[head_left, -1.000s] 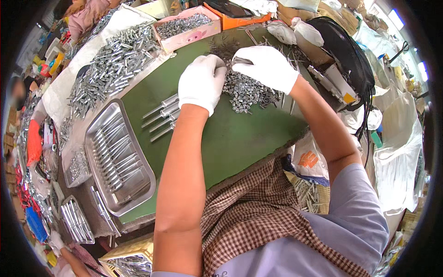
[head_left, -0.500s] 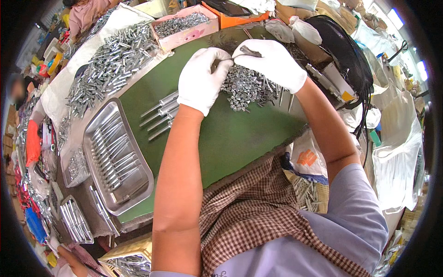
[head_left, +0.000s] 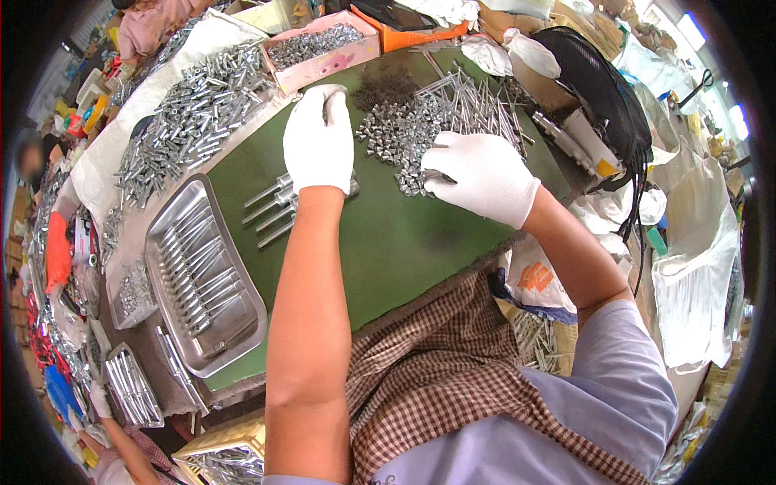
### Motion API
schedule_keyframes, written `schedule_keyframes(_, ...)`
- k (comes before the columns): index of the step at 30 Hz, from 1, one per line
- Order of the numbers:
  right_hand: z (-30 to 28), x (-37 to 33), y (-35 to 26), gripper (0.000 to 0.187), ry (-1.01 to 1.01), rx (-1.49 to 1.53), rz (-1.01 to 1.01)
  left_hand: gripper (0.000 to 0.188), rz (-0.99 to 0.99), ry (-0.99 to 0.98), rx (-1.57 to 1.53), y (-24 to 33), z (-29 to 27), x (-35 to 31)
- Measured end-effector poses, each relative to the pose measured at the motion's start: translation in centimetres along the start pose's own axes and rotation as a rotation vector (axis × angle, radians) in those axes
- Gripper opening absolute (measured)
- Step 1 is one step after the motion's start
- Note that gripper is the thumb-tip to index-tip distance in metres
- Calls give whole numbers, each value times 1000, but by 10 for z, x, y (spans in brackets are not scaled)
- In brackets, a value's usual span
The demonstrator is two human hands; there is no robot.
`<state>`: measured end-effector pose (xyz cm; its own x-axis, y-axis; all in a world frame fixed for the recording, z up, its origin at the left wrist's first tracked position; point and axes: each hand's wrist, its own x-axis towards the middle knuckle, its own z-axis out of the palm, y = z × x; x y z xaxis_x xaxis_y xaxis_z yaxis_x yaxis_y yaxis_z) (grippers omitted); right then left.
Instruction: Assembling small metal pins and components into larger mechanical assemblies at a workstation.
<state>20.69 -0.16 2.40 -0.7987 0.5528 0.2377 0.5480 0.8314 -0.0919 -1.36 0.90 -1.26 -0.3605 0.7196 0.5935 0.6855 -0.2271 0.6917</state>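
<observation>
Gloves (head_left: 315,158), white and close-fitting, cover both hands in the head view. The left hand (head_left: 321,137) is held above the green work surface (head_left: 396,250), its fingers bent and its thumb drawn in beside them; whether it grips anything, I cannot tell. The right hand (head_left: 477,178) is partly curled at the near edge of a pile of small metal pieces (head_left: 416,133), thumb and fingers slightly apart, with something dark showing between them; I cannot tell whether that is held or lies in the pile. The pile is between the two hands, toward the far side of the surface, with thin metal rods (head_left: 485,105) scattered beside it on the right and a dark, fine heap (head_left: 384,85) behind. Several shafts (head_left: 275,217) with thicker ends lie side by side, partly hidden by the left wrist. Farther left, a metal tray (head_left: 234,343) holds a row of similar metal parts (head_left: 198,275). Beyond it, short metal tubes (head_left: 198,109) spread over white cloth (head_left: 101,158), near a pink box (head_left: 327,71) of small metal pieces.
</observation>
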Motion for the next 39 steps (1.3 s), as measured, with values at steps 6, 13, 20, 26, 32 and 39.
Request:
schedule_keyframes(6, -18, 15, 28, 18, 181, 4, 51, 18, -25, 41, 80, -2, 1, 0)
schedule_keyframes(13, 20, 72, 111, 31, 210, -35, 199, 18, -33, 49, 88, -3, 3, -1)
schedule_keyframes(20, 37, 135, 133, 32, 27, -113, 343, 15, -55, 38, 50, -4, 2, -1)
schedule_keyframes(26, 53, 164, 130, 28, 42, -94, 332, 14, -6, 93, 77, -3, 3, -2)
schedule_keyframes(32, 58, 171, 108, 25, 87, -7, 200, 16, -95, 109, 94, -5, 0, -1)
schedule_keyframes(39, 59, 182, 107, 20, -54, -64, 144, 18, -58, 133, 75, -5, 1, 0)
